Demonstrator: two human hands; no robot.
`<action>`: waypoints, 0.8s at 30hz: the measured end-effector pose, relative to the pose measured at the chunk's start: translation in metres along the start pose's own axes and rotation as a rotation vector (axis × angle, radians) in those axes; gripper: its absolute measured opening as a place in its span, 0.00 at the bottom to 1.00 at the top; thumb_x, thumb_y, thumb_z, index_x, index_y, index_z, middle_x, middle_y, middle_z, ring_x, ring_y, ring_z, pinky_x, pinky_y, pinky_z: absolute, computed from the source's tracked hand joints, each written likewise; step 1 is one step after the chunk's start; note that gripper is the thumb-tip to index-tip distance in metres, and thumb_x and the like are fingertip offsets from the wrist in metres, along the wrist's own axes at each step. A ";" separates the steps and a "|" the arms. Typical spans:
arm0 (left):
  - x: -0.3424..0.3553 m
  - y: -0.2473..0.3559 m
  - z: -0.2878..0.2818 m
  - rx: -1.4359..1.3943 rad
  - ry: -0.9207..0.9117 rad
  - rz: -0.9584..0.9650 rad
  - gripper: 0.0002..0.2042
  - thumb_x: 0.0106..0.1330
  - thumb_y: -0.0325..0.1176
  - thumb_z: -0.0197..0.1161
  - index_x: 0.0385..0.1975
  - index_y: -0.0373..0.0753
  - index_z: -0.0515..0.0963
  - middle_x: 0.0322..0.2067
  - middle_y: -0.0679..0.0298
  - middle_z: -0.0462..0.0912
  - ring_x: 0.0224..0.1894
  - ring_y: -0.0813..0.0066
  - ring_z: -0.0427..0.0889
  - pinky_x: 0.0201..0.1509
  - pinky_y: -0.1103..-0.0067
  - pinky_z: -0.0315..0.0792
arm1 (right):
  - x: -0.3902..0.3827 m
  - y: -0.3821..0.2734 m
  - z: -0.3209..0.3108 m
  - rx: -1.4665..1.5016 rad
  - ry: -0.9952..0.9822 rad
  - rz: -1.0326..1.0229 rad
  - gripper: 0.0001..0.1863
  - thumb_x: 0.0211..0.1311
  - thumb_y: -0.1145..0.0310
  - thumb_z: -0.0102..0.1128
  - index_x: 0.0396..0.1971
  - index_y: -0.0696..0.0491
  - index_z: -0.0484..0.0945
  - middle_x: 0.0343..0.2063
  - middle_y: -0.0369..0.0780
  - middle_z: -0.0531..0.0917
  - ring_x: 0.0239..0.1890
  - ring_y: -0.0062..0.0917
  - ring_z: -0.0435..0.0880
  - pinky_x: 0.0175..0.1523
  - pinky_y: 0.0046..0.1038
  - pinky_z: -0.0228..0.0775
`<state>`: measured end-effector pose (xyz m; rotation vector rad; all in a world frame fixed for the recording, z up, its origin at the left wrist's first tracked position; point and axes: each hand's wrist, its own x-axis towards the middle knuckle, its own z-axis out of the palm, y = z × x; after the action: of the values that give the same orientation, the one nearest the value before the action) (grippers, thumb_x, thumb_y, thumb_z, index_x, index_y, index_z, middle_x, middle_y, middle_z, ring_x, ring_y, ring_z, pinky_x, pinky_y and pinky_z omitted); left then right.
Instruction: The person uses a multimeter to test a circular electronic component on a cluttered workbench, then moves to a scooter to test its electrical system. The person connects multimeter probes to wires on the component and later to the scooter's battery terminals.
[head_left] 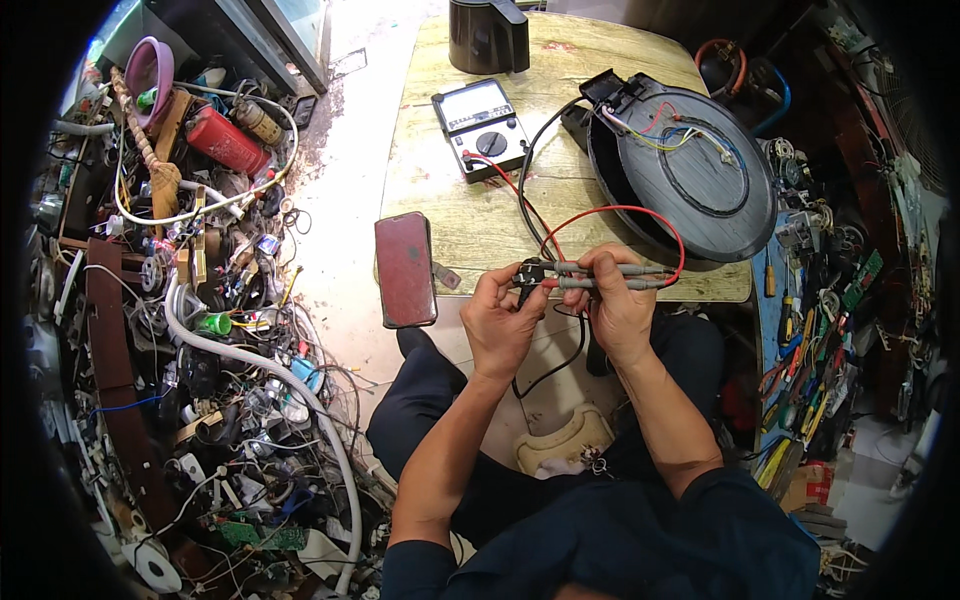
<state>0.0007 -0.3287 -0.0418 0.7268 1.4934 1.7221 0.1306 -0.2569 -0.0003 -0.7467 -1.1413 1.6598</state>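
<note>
My left hand [498, 330] grips a black plug [530, 272] on a black cord, above the table's near edge. My right hand [622, 318] holds two grey test probes [632, 283] side by side, their left ends at the plug; exact contact is unclear. Red and black leads run to an analogue multimeter [489, 144] on the wooden table [535, 49]. A round black appliance [680, 172] with exposed coloured wires sits at the table's right. A maroon phone case [404, 270] lies at its left edge.
A black jug [484, 36] stands at the back of the table. Dense clutter of hoses, cables, boards and a red cylinder [222, 140] fills the left side. Hand tools [788, 320] and parts crowd the right. A cream stool [560, 440] shows between my legs.
</note>
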 end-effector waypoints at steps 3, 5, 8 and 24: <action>0.000 -0.002 -0.001 0.061 -0.005 -0.005 0.18 0.65 0.21 0.72 0.51 0.24 0.75 0.36 0.58 0.88 0.30 0.87 0.82 0.29 0.86 0.76 | -0.001 0.002 0.000 0.000 0.004 -0.022 0.13 0.80 0.63 0.55 0.39 0.59 0.77 0.27 0.41 0.84 0.25 0.20 0.84 0.28 0.21 0.75; 0.000 -0.001 0.000 0.077 -0.008 -0.002 0.18 0.65 0.21 0.72 0.51 0.24 0.75 0.36 0.58 0.88 0.30 0.87 0.82 0.29 0.86 0.75 | -0.001 0.003 -0.002 -0.009 0.006 -0.031 0.13 0.80 0.62 0.54 0.39 0.58 0.77 0.27 0.41 0.84 0.25 0.20 0.84 0.28 0.21 0.75; 0.000 0.000 0.000 0.066 -0.011 0.007 0.18 0.65 0.21 0.72 0.51 0.24 0.75 0.36 0.58 0.88 0.30 0.87 0.82 0.29 0.86 0.75 | -0.001 0.003 -0.001 -0.006 0.001 -0.040 0.14 0.80 0.62 0.55 0.39 0.58 0.76 0.27 0.41 0.84 0.26 0.20 0.84 0.28 0.21 0.75; 0.006 -0.006 -0.007 -0.029 -0.126 -0.165 0.15 0.75 0.26 0.62 0.57 0.29 0.72 0.44 0.58 0.86 0.36 0.81 0.82 0.36 0.82 0.81 | -0.029 -0.065 -0.044 -0.268 -0.324 0.164 0.19 0.76 0.57 0.61 0.30 0.58 0.82 0.24 0.36 0.81 0.22 0.17 0.78 0.26 0.21 0.67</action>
<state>-0.0080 -0.3274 -0.0493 0.6642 1.3990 1.5430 0.2027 -0.2615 0.0420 -0.7723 -1.5909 1.8315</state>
